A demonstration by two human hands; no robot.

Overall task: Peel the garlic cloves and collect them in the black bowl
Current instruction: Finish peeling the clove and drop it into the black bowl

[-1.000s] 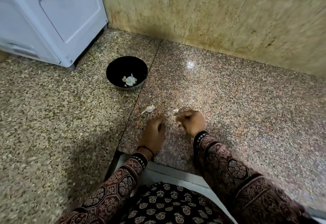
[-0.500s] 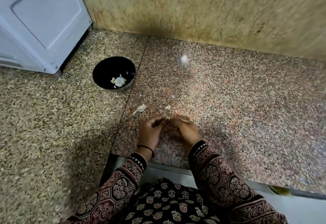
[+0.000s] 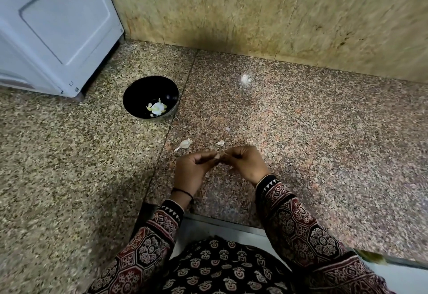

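The black bowl [image 3: 150,98] stands on the granite counter at the back left, with several pale peeled garlic cloves [image 3: 157,108] at its bottom. My left hand [image 3: 193,172] and my right hand [image 3: 245,165] meet fingertip to fingertip just above the counter in front of me. Between their fingertips they pinch a small garlic clove [image 3: 218,156], of which only a pale sliver shows. An unpeeled clove [image 3: 185,143] lies on the counter just beyond my left hand. A small scrap of garlic skin [image 3: 219,142] lies beyond my right hand.
A white appliance [image 3: 58,32] stands at the back left, close to the bowl. A stone wall [image 3: 254,15] closes the back of the speckled granite counter [image 3: 324,143]. The counter's front edge runs just under my wrists.
My hands were a little apart a second ago; they have come together and now pinch the clove between them. The view has shifted slightly.
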